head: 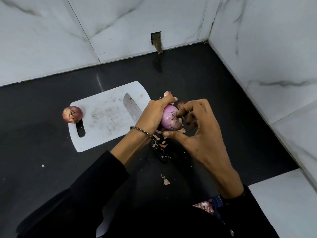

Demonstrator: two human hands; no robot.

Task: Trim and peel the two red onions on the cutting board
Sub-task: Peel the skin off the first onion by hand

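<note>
My left hand (155, 115) grips a mostly peeled purple onion (169, 118) above the dark counter, just right of the white cutting board (103, 127). My right hand (197, 124) pinches at the onion's skin, thumb under it and fingertips on its right side. A second red onion (72, 114), still in its skin, sits at the board's left edge by the handle slot. The knife (131, 107) lies with its blade on the board's right part; its black handle (161, 154) shows below my hands.
Onion skin scraps (166, 181) lie scattered on the black counter (51, 160) under and beyond my hands, with a cut end piece (167, 93) past them. Marble walls close in behind and to the right. A white ledge (283, 194) sits at lower right.
</note>
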